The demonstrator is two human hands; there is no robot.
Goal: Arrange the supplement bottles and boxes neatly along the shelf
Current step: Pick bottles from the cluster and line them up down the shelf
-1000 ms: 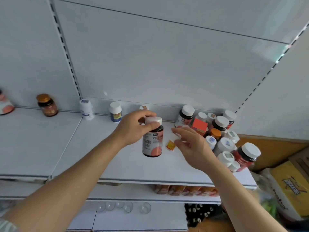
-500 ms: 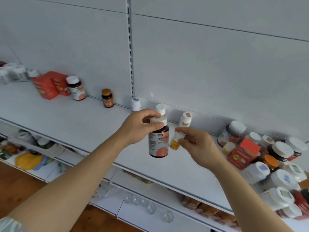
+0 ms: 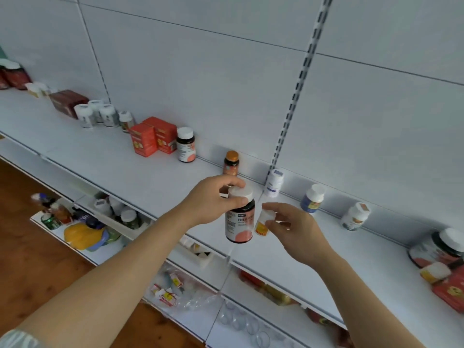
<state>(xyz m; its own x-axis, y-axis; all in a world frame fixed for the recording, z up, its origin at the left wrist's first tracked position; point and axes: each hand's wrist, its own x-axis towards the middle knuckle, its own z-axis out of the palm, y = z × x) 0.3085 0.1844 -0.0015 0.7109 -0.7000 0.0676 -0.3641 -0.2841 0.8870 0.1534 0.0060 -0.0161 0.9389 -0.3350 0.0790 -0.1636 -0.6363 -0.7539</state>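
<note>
My left hand [image 3: 213, 200] grips the white cap of a dark bottle with a pink-and-white label [image 3: 239, 219], held upright above the white shelf [image 3: 140, 172]. Just to its right, my right hand [image 3: 295, 229] pinches a small white bottle with a yellow label [image 3: 262, 222]. Along the shelf's back stand two orange boxes [image 3: 152, 138], a matching dark bottle [image 3: 185, 148], an amber bottle with an orange cap [image 3: 231, 163], a white bottle [image 3: 274, 183], a blue-labelled bottle [image 3: 312, 198] and another white bottle [image 3: 355, 217].
Farther left stand several white bottles [image 3: 98, 115] and a dark red box [image 3: 66, 102]. A large dark jar [image 3: 437, 247] and red box [image 3: 452, 290] crowd the right end. Lower shelves [image 3: 190, 305] hold loose packets, bottles and clear cups. Wooden floor [image 3: 32, 242] lies lower left.
The view has swung left along the shelf, bringing the far-left boxes and bottles into sight. Both hands still hold their bottles and have moved left with the view.
</note>
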